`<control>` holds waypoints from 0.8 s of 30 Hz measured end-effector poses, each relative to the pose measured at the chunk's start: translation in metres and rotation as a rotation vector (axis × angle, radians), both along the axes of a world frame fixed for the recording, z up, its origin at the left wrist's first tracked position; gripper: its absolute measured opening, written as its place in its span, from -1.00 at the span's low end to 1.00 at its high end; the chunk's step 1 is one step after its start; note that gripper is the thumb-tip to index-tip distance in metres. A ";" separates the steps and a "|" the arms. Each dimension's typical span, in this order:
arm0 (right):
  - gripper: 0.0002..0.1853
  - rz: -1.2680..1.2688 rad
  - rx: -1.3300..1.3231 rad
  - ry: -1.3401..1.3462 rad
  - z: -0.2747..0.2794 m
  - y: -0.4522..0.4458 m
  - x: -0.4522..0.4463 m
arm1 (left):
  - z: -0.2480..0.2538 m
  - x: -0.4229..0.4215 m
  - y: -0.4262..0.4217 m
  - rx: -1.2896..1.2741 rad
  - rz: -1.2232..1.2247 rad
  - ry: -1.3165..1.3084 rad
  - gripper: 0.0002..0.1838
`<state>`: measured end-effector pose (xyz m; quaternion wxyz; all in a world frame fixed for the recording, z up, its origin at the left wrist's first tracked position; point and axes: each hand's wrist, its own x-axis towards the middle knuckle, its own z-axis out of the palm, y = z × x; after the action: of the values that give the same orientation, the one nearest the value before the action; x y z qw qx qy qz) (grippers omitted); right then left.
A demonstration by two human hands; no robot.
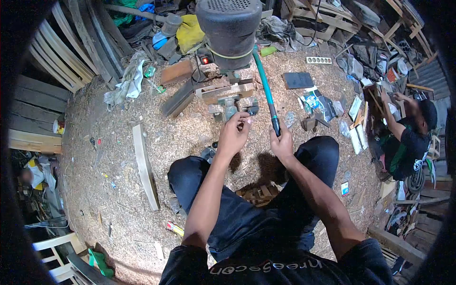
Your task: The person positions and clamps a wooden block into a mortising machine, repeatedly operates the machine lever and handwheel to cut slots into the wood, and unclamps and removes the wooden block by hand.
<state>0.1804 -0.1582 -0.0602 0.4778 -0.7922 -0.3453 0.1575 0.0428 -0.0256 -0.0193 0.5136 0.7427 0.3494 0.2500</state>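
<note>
A bench machine with a dark motor housing and a vented top stands in front of me. From its right side a long teal lever slopes down towards me. My right hand is closed around the lever's black grip. My left hand is at the machine's base with fingers curled, close beside a small black part. Whatever sits between those fingertips is hidden. Just beyond the left hand, a wooden block lies across the machine's bed, under the housing.
A long board lies on the shavings-covered floor at left. Ahead are a dark timber, a brown block, a black slab and a power strip. Another person works at right. Wood leans at upper left.
</note>
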 end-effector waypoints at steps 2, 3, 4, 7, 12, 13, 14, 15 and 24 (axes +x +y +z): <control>-0.69 0.020 0.075 -0.131 -0.020 -0.002 0.003 | 0.002 -0.003 -0.003 -0.027 -0.007 -0.010 -0.76; -0.69 0.033 0.123 -0.198 -0.022 0.002 0.005 | 0.004 -0.006 -0.004 -0.033 -0.011 -0.004 -0.76; -0.68 0.013 0.113 -0.158 -0.025 0.007 0.006 | 0.007 -0.008 -0.002 -0.034 -0.017 0.004 -0.76; -0.66 0.023 -0.036 -0.037 -0.033 -0.001 0.005 | 0.012 -0.011 -0.002 0.004 -0.016 0.044 -0.74; -0.70 0.003 0.000 0.018 -0.026 0.004 0.005 | 0.012 -0.007 0.000 0.026 -0.055 0.082 -0.73; -0.71 0.004 -0.009 -0.006 -0.020 0.006 0.005 | 0.016 -0.006 0.000 0.091 -0.073 0.113 -0.73; -0.72 0.005 -0.026 -0.026 -0.015 0.003 0.003 | 0.014 -0.008 -0.001 0.086 -0.077 0.104 -0.73; -0.73 0.009 -0.016 -0.037 -0.010 0.003 0.001 | 0.013 -0.009 0.000 0.084 -0.078 0.094 -0.73; -0.68 0.028 -0.136 -0.003 0.074 0.008 0.013 | 0.023 -0.035 0.050 0.117 0.238 0.009 -0.78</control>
<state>0.1934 -0.1501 0.0136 0.4200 -0.8183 -0.3454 0.1862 0.0075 0.0242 0.0040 0.4348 0.7258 0.4222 0.3255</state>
